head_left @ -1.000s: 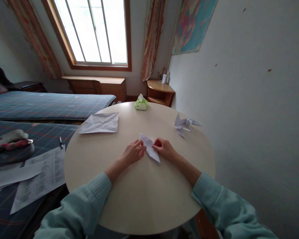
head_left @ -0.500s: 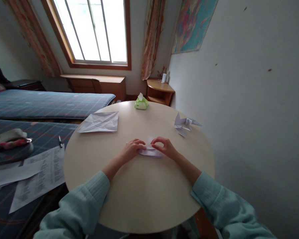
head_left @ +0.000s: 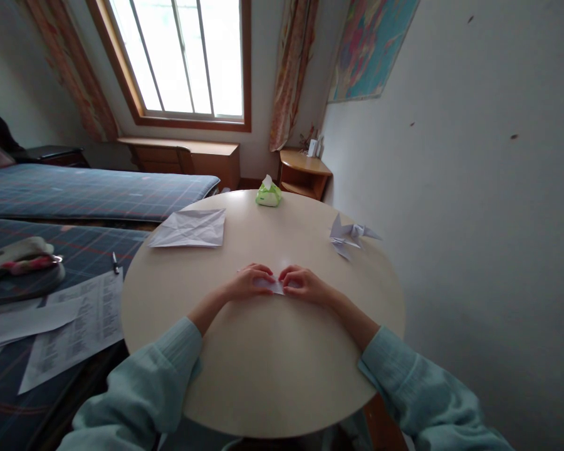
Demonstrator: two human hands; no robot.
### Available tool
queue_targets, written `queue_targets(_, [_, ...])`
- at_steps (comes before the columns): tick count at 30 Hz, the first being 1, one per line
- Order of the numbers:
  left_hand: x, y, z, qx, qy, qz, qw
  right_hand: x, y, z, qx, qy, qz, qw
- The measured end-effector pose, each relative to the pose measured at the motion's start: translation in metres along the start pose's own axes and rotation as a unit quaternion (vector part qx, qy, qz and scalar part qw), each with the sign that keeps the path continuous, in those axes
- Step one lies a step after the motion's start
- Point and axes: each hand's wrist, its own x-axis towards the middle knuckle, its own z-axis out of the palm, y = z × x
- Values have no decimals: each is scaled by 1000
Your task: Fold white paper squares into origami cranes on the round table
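Observation:
On a round beige table (head_left: 272,376), my left hand (head_left: 247,283) and my right hand (head_left: 301,285) meet at the middle, both with fingers curled down onto a small folded white paper (head_left: 273,285). Only a narrow strip of that paper shows between the fingertips; the hands cover the rest. A finished white paper crane (head_left: 349,234) lies at the table's right side. A creased, unfolded white sheet (head_left: 190,228) lies at the far left of the table.
A green tissue pack (head_left: 268,195) sits at the table's far edge. Printed sheets (head_left: 61,329) and a pen (head_left: 115,262) lie on the plaid bed to the left. A wall runs close along the right. A corner shelf (head_left: 305,170) stands behind the table.
The folded paper stood up slanted between my hands a second ago; it has since been turned flat and pressed onto the table, and both hands have closed in over it.

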Motion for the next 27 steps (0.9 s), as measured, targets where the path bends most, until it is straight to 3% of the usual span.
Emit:
queue_targets(7, [5, 4, 11, -19, 73, -30, 997, 1, 4, 5, -20, 17, -10, 1000])
queue_targets(13, [6, 5, 14, 14, 87, -33, 996, 3, 10, 8, -49, 36, -2, 998])
queue_targets(20, [5, 8, 10, 50, 52, -124, 990, 4, 16, 10, -171, 100, 39, 979])
queue_targets(27, [4, 4, 12, 50, 19, -138, 989, 4, 18, 9, -119, 119, 46, 985])
